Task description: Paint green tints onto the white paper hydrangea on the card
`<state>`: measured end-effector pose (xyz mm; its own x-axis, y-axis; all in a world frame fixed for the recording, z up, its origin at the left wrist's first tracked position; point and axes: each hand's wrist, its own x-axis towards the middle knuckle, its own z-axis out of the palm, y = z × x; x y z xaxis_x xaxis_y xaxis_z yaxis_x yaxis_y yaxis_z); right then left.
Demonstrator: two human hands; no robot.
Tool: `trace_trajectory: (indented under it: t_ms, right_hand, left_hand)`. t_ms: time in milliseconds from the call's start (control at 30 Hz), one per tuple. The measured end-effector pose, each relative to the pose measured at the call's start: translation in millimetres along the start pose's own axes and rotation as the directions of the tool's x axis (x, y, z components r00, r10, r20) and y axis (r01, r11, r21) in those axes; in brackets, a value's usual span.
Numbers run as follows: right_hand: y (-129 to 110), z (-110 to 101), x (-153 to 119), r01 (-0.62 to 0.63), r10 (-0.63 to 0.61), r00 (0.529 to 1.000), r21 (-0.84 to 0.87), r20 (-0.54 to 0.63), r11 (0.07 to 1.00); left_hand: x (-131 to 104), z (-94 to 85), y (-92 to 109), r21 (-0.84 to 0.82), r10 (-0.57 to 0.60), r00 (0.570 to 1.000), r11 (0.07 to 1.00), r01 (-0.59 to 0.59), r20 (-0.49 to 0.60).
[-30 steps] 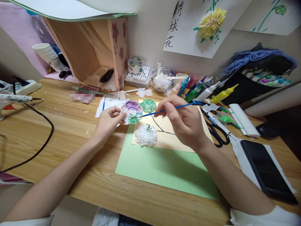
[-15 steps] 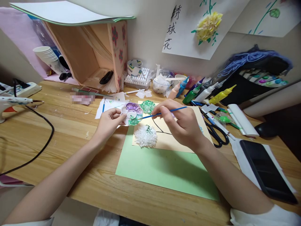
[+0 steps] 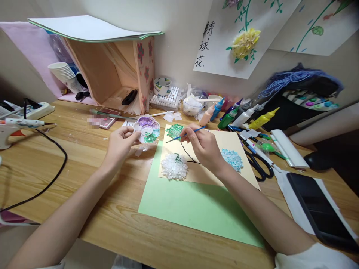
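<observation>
My left hand (image 3: 122, 144) grips the edge of a small round paint palette (image 3: 146, 130) with purple, teal and green in its wells. In my right hand (image 3: 203, 146), closed in a writing grip, is a thin blue paintbrush (image 3: 179, 137); its tip points left, apart from the palette. Under the brush lies cream paper (image 3: 206, 179) on a green sheet (image 3: 196, 213). Three fluffy paper flowers sit on the cream paper: a green flower (image 3: 174, 131), a white flower (image 3: 174, 166) with a green-painted patch, and a blue flower (image 3: 232, 160). Dark stem lines run between them, partly hidden by my right hand.
Paint bottles (image 3: 235, 114) stand behind the paper. On the right lie black scissors (image 3: 256, 164), a white roll (image 3: 288, 149) and a phone (image 3: 319, 209). A glue gun (image 3: 19, 129) with a black cable (image 3: 63, 164) is at the left. A cardboard box (image 3: 112, 74) stands at the back.
My left hand has moved left and up with the palette. The brush tip has come away from the palette's green well, and my right hand has shifted left, uncovering the blue flower.
</observation>
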<state>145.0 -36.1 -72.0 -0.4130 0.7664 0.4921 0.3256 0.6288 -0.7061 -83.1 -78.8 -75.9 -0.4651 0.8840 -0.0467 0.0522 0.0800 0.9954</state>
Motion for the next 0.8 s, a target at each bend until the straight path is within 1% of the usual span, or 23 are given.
trace_trajectory:
  t_ms: [267, 500, 800]
  right_hand:
    - [10, 6, -1, -0.068, 0.07, 0.995, -0.04, 0.065, 0.997]
    - [13, 10, -2, -0.059, 0.062, 0.995, -0.048, 0.082, 0.997]
    - [9, 7, -2, -0.059, 0.065, 0.994, -0.075, 0.084, 0.995]
  left_hand:
    - [-3, 2.5, 1, -0.013, -0.015, 1.0, 1.0, 0.015, 0.013]
    - [-2, 1.7, -1, 0.001, -0.007, 1.0, 1.0, 0.007, 0.016]
    - [-3, -0.1, -3, 0.051, 0.01, 0.999, 0.999, -0.012, 0.038]
